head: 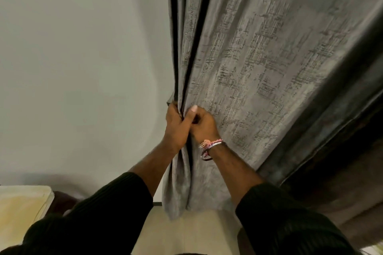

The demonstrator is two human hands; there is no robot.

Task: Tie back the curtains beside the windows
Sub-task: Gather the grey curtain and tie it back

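Observation:
A grey curtain (pixel 259 58) with a dark crosshatch pattern hangs from the top of the head view down to the floor. Its left edge is gathered into folds. My left hand (pixel 176 126) grips the gathered folds from the left, fingers curled round the cloth. My right hand (pixel 202 123) grips the same bunch from the right, thumb up against the fabric, touching my left hand. A pink thread and a bangle sit on my right wrist. No tie-back band or window shows.
A plain white wall (pixel 83 68) fills the left side. A pale yellowish cushion or mattress corner (pixel 22 209) lies at the lower left. Light floor (pixel 186 234) shows between my dark sleeves. A darker curtain layer (pixel 342 141) hangs at the right.

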